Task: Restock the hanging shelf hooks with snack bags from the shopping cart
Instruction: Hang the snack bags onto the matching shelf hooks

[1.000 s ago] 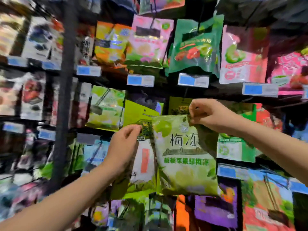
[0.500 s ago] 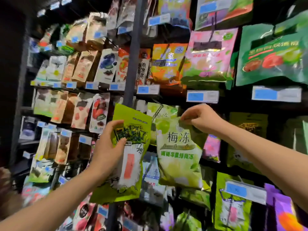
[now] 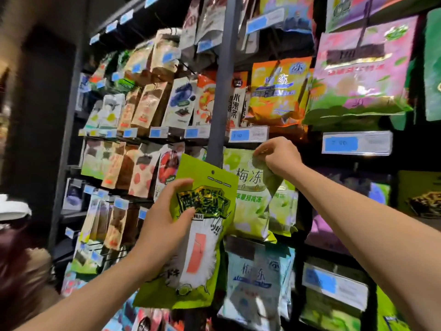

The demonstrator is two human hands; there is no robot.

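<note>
Since the earlier frame, the bright green bag point(image 3: 202, 225) has come up in front of the grey post point(image 3: 220, 96), gripped at its left edge by the left hand point(image 3: 167, 225). Just right of it, the right hand point(image 3: 278, 155) pinches the top of the pale green bag point(image 3: 253, 199) under the price tag point(image 3: 248, 134). Both bags look light, soft and crinkly, probably slippery. Best hold seems the stiff top strip beside the small hanging hole point(image 3: 212, 172).
</note>
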